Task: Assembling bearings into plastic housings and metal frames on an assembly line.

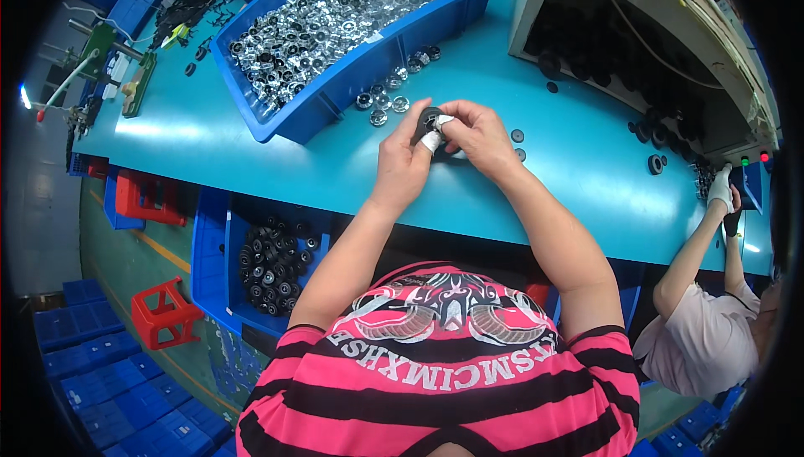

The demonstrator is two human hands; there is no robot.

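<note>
Over the near part of the table, my left hand grips a small black wheel-like round part between thumb and fingers. From the other side my right hand closes on the same part, its thumb and fingertips pressed to its face. White wraps cover fingertips of both hands. Just beyond my hands, several shiny silver wheel hubs lie loose on the table. Close to my right hand are small dark discs. What sits inside the black part is mostly hidden by my fingers.
A long blue bin full of silver hubs stands ahead on the turquoise table. Below the table's edge, a blue crate holds black wheels. A pale-framed box with black parts stands right. A co-worker's gloved hand works far right. Red stools stand left.
</note>
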